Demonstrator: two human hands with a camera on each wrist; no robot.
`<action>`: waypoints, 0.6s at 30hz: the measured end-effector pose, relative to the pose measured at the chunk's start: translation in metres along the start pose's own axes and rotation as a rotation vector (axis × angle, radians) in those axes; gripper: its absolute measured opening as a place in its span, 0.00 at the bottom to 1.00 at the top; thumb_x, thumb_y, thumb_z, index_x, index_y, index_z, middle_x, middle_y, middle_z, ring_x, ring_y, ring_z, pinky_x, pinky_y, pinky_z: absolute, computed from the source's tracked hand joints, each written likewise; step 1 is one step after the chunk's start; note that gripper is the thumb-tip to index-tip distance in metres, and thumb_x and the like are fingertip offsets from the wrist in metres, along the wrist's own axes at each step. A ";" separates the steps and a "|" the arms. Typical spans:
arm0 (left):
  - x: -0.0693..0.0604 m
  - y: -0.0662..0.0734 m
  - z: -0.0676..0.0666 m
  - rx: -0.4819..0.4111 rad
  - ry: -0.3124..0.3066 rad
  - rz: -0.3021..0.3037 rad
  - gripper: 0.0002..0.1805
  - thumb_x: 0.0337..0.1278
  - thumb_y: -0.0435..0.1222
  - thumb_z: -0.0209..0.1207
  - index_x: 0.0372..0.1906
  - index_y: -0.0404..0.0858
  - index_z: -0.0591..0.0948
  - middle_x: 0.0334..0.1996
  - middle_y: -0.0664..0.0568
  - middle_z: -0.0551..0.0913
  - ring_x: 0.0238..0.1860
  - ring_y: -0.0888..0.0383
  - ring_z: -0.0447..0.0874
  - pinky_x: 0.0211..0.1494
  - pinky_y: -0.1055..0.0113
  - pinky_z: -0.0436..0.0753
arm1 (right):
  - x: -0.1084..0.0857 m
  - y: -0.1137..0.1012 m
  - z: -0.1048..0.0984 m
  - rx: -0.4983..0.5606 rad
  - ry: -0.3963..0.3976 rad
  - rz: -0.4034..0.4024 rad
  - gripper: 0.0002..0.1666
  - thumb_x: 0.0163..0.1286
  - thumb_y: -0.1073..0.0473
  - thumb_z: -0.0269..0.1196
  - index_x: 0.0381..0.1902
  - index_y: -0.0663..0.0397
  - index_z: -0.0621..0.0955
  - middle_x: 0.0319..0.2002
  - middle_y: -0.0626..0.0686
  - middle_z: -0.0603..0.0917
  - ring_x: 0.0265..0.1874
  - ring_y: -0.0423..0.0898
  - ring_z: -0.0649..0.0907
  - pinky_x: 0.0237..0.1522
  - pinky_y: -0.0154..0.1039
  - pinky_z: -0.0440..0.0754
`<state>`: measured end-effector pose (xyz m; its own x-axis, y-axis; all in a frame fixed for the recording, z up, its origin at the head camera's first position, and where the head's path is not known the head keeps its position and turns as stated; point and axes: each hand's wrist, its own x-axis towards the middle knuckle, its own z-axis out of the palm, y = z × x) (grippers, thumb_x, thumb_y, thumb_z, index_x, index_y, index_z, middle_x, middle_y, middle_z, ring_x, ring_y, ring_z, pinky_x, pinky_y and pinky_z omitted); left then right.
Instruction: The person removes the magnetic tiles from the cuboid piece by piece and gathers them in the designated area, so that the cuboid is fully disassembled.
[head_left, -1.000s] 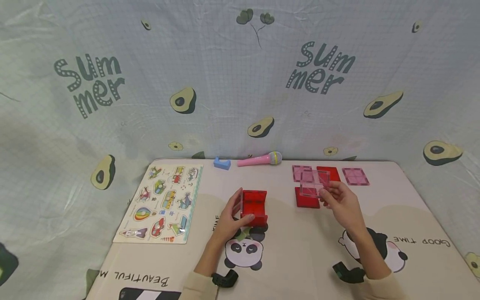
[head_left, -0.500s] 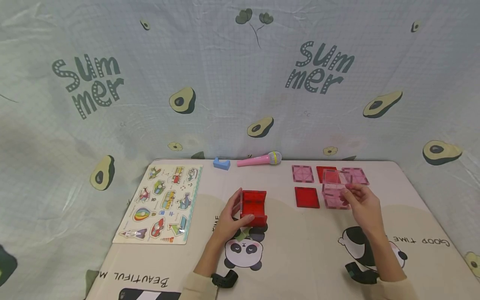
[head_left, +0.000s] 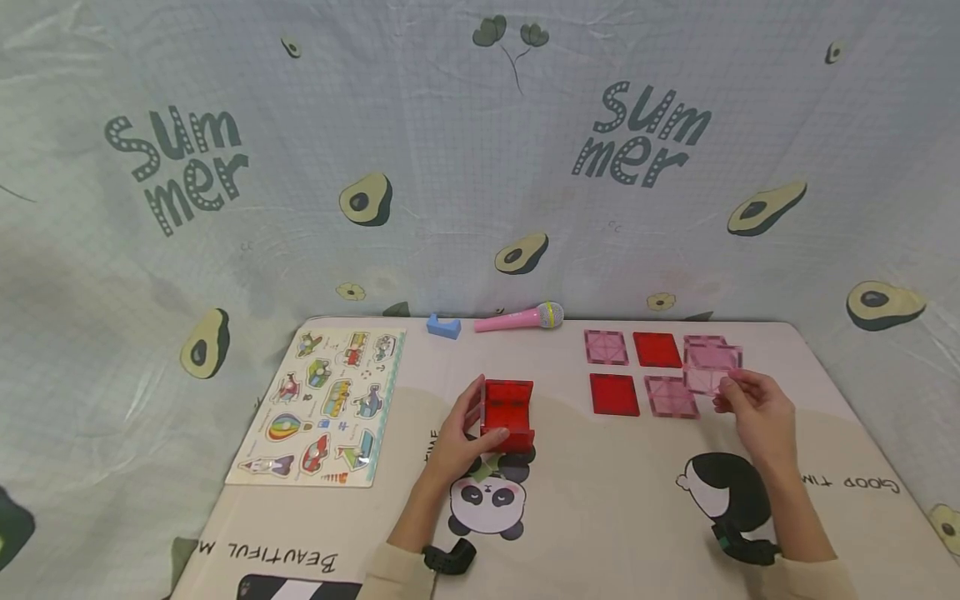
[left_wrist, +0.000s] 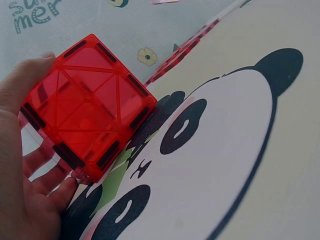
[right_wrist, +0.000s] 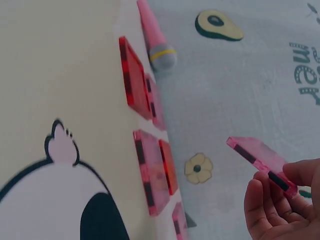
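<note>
Avocado-print cloth [head_left: 450, 125], pale table [head_left: 600, 500]. Left hand [head_left: 456, 442]: you grip a red box [head_left: 508, 408]. Right hand [head_left: 763, 421], shifted rightward: you pinch a pink tile [head_left: 712, 358] by laid tiles [head_left: 672, 398], farther from the box; the two seem separate work.

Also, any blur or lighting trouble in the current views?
Head: even light, soft shadows on the table; left wrist: ribs on the red box read clearly; right wrist: looks dimmer, with the mic and held tile slightly soft.
</note>
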<state>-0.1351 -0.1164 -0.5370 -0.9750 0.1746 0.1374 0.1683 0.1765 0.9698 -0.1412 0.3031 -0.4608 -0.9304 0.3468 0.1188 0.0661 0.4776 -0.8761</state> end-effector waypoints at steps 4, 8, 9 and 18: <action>-0.001 0.002 0.001 -0.015 0.002 -0.002 0.49 0.53 0.42 0.68 0.79 0.52 0.57 0.78 0.51 0.62 0.77 0.45 0.62 0.76 0.48 0.67 | 0.005 0.009 -0.004 0.031 0.027 0.029 0.20 0.77 0.50 0.55 0.57 0.59 0.73 0.32 0.30 0.78 0.27 0.25 0.82 0.35 0.17 0.82; 0.000 0.006 0.001 -0.015 -0.006 -0.022 0.50 0.53 0.38 0.67 0.80 0.48 0.55 0.78 0.48 0.60 0.77 0.43 0.61 0.76 0.46 0.66 | 0.010 0.018 -0.008 0.032 0.055 0.052 0.17 0.77 0.51 0.55 0.55 0.57 0.74 0.31 0.31 0.77 0.25 0.25 0.82 0.33 0.18 0.82; 0.000 0.006 0.001 -0.017 -0.005 -0.025 0.50 0.53 0.38 0.67 0.80 0.47 0.55 0.78 0.47 0.60 0.78 0.42 0.60 0.77 0.46 0.65 | 0.011 0.020 -0.009 0.025 0.059 0.061 0.18 0.77 0.51 0.55 0.55 0.58 0.74 0.31 0.31 0.77 0.25 0.25 0.82 0.32 0.18 0.82; 0.000 0.000 0.001 -0.030 0.005 0.001 0.49 0.52 0.40 0.68 0.79 0.51 0.58 0.78 0.51 0.62 0.77 0.44 0.62 0.76 0.46 0.66 | 0.021 0.034 -0.015 -0.020 0.066 0.145 0.26 0.78 0.49 0.53 0.61 0.65 0.72 0.26 0.29 0.76 0.21 0.26 0.82 0.30 0.20 0.82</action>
<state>-0.1348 -0.1158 -0.5367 -0.9755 0.1697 0.1399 0.1654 0.1472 0.9752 -0.1534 0.3387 -0.4815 -0.8849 0.4652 0.0223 0.2061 0.4341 -0.8770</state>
